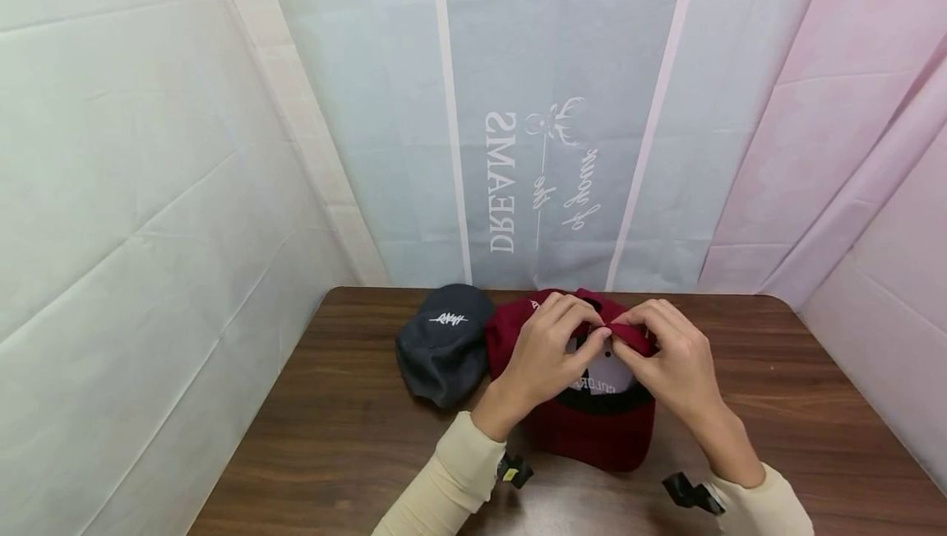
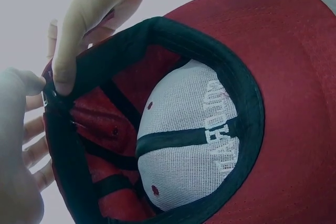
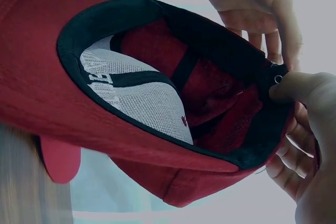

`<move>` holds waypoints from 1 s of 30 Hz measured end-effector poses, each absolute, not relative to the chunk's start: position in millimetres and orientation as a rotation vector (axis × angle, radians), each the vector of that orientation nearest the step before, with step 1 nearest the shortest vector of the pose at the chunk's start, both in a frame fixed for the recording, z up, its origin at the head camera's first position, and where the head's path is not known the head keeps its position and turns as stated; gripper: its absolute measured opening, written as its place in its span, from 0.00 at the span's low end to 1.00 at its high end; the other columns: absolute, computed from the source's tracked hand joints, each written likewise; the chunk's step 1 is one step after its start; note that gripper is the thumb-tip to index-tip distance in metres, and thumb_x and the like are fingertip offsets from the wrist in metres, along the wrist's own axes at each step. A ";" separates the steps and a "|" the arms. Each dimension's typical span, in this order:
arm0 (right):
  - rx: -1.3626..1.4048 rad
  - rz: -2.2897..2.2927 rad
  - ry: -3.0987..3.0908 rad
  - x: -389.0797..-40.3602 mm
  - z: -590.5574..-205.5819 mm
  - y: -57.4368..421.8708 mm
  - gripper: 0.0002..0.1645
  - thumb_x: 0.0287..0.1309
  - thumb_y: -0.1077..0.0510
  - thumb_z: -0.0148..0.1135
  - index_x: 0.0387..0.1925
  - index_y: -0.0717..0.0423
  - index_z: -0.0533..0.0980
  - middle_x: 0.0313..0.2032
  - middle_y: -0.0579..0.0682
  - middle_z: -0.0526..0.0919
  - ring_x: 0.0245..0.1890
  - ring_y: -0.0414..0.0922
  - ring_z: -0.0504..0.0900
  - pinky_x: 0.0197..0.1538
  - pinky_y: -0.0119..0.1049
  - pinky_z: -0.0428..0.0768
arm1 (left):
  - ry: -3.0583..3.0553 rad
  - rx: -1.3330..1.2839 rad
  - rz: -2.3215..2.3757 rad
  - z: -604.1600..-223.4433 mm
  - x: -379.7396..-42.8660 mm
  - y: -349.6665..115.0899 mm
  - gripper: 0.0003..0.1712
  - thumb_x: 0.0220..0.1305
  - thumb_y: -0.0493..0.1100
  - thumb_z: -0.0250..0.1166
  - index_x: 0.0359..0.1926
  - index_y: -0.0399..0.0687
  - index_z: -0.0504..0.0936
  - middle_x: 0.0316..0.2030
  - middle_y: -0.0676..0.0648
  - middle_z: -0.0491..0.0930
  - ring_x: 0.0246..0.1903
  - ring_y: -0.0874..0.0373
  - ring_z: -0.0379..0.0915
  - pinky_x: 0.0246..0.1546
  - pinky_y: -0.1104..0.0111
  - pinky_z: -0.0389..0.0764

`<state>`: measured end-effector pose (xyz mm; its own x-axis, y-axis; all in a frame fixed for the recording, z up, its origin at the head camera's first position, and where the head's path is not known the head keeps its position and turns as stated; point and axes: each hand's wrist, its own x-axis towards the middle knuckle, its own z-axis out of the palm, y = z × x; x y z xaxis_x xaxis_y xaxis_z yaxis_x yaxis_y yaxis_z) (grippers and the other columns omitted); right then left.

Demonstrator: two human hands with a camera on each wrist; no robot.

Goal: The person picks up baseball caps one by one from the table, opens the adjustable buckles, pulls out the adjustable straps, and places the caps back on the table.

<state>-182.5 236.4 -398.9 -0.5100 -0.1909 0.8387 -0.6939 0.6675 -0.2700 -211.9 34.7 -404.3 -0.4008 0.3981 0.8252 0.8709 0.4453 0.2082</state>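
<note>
A dark red baseball cap [image 1: 592,437] is held with its inside facing up and its brim towards me. My left hand [image 1: 543,351] pinches the back edge of the cap between thumb and fingers. Close against it, my right hand [image 1: 676,359] pinches the same edge from the other side. Between the thumbs, the right wrist view shows a small ring-shaped metal fitting [image 3: 278,79] at the black back closure. A black sweatband [image 2: 247,87] runs round the opening, and white mesh backing [image 2: 184,129] with reversed lettering lines the front panel.
A dark blue cap [image 1: 447,347] with white embroidery lies on the brown wooden table [image 1: 318,437], left of my hands. Another red cap [image 1: 506,330] sits behind the held one, partly hidden by my left hand. A pale printed curtain [image 1: 555,43] hangs along the table's far edge.
</note>
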 end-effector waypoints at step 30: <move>0.709 0.830 -1.922 -186.4 -398.6 230.1 0.06 0.45 0.65 0.72 0.30 0.60 0.84 0.32 0.49 0.87 0.35 0.42 0.79 0.43 0.25 0.73 | -1.970 -0.925 -0.924 -402.4 -212.8 32.4 0.01 0.71 0.37 0.65 0.42 0.47 0.82 0.38 0.52 0.85 0.38 0.62 0.78 0.39 0.79 0.78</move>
